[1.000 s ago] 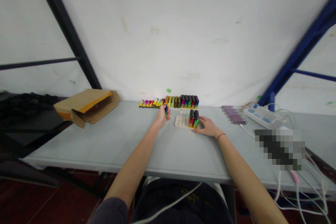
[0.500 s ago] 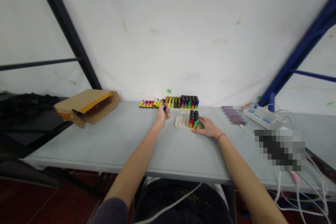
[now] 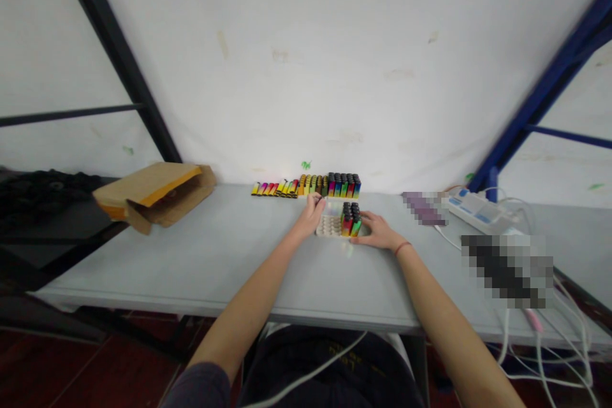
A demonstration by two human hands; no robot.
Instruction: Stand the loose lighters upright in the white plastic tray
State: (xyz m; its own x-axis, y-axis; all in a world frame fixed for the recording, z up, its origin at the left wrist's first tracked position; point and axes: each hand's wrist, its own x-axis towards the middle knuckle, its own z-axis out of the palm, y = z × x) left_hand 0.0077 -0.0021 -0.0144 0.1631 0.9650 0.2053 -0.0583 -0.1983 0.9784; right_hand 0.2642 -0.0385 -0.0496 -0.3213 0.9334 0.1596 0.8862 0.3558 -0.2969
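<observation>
Cardboard mailer well left of lighters

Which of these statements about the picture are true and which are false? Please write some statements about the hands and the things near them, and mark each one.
1. The left hand is at the left edge of the white tray. True.
2. The right hand is far from the tray. False: the right hand is beside the tray's right end.
3. The lighters standing in the tray fill the whole tray. False: they stand only in its right part.
4. A long row of colorful lighters lies beyond the tray. True.
5. The power strip is at the left end of the table. False: the power strip is at the right end of the table.
6. A red band is on the right wrist. True.
</observation>
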